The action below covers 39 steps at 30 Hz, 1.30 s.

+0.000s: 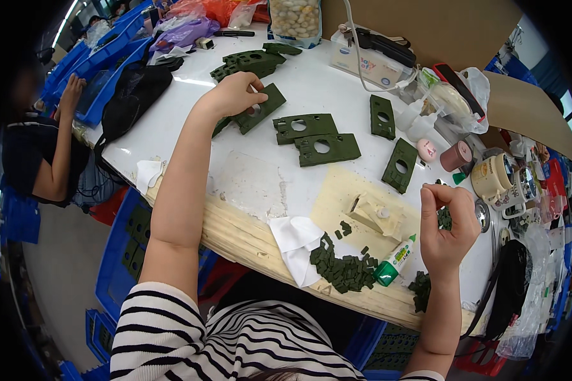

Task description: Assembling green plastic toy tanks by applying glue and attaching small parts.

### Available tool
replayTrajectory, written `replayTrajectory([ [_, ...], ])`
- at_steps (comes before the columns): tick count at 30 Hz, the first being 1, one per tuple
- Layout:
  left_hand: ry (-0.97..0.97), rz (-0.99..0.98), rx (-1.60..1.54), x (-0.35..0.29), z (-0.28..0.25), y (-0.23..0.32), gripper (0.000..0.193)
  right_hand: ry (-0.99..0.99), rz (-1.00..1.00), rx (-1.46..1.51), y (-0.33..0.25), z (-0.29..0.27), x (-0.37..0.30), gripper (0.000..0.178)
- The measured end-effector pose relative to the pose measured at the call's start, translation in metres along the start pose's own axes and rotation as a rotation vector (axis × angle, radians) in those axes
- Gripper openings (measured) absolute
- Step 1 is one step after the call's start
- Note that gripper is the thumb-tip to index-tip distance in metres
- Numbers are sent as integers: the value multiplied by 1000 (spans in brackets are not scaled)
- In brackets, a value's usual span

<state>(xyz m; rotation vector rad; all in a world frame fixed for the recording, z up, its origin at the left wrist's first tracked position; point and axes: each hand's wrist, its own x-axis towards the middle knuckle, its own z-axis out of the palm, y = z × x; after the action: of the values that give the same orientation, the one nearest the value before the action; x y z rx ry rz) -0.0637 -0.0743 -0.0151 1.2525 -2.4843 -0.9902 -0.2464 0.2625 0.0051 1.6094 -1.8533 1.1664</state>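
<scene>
My left hand (234, 96) is closed on the edge of a dark green plastic plate (268, 105) with a round hole, at the far left of the table. Beside it lies a stack of similar green parts (251, 62). Two more plates with holes, one (305, 127) overlapped by another (327, 150), rest in the middle. My right hand (450, 225) is raised over the right side, thumb and fingertips pinched together; anything between them is too small to make out. Below it are a green-and-white glue bottle (395, 260) and a pile of small green pieces (346, 272).
A cream-coloured plastic block (378, 214) sits on a yellowish sheet near a white cloth (297, 247). Two further green plates (382, 117) (400, 166) lie at the right. Mugs (491, 174) and a clear box (372, 60) line the table's edge. Another person (47, 146) sits at left.
</scene>
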Motion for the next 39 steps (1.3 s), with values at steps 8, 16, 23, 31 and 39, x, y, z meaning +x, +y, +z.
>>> replayTrajectory([
  [8, 46, 41, 266, 2, 2, -4, 41, -21, -10, -4, 0, 2, 0, 8],
  [16, 105, 82, 339, -12, 10, 10, 62, -25, -9, -6, 1, 2, 0, 7],
  [23, 218, 170, 413, -14, 12, 11, 60, -27, -8, -1, 2, 3, 0, 7],
  [31, -146, 354, 252, -35, 31, 38, 56, -9, 43, -25, 6, -1, 2, 7],
  [39, -248, 343, 261, -38, 21, 37, 71, 35, 29, -60, 13, -7, 4, 6],
])
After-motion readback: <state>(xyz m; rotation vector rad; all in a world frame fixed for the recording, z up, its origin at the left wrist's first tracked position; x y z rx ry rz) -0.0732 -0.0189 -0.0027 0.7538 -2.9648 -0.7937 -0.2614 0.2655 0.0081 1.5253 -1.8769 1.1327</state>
